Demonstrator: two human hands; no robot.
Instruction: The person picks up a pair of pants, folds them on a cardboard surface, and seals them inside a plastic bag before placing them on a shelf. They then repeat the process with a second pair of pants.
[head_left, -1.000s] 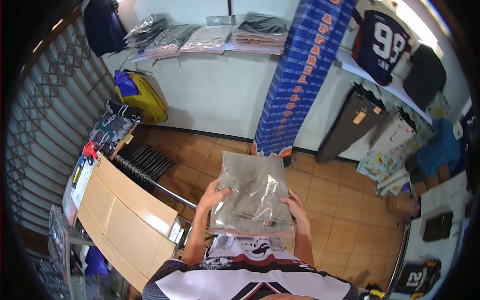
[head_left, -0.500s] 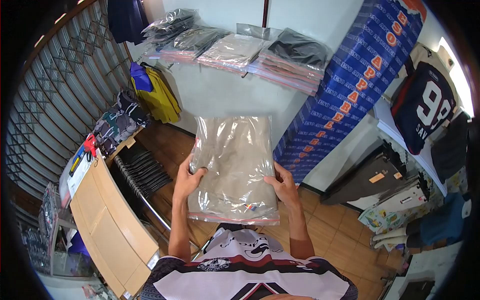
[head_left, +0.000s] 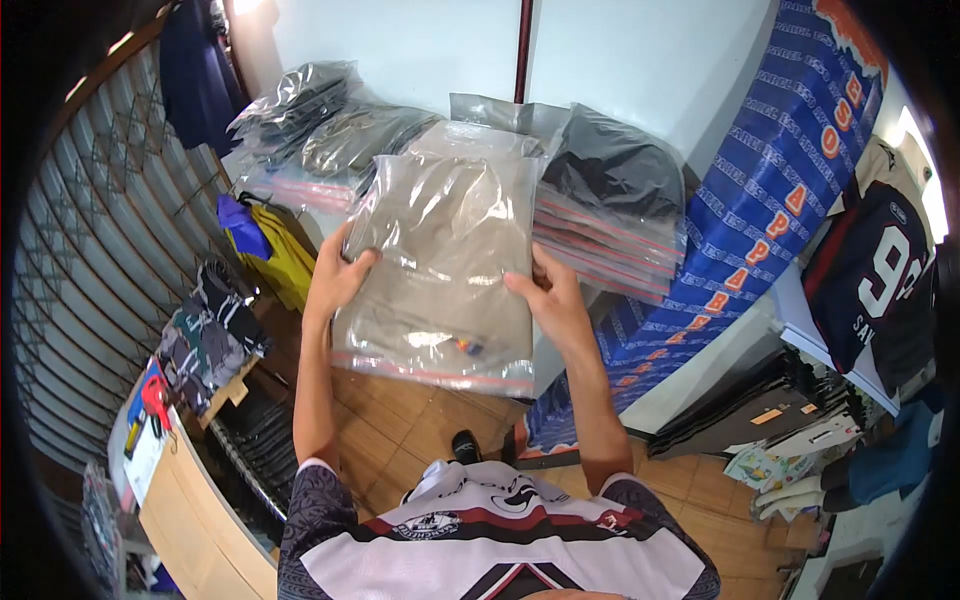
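Between my two hands is a clear plastic bag with a folded beige garment (head_left: 440, 270) inside. A red seal line runs along its near edge, and a small colourful mark shows near the bottom. My left hand (head_left: 338, 272) grips the left side, thumb on top. On the right side, my right hand (head_left: 548, 292) holds it the same way. The bag's far edge overlaps a pale bagged garment (head_left: 470, 140) on the wall shelf. Stacks of bagged dark garments (head_left: 615, 165) lie to its right, and more bagged garments (head_left: 365, 135) lie to its left.
A blue patterned column (head_left: 740, 220) stands right of the shelf. Farther right hang a dark jersey (head_left: 880, 270) and trousers (head_left: 740, 410). At left are a wooden counter (head_left: 195, 520) with red scissors (head_left: 154, 398), a yellow garment (head_left: 275, 250) and a metal folding gate (head_left: 90, 230).
Both hands have carried the bagged beige garment forward and up, so it now overlaps the shelf. My view has come closer to the shelf, and a shoe now shows below.
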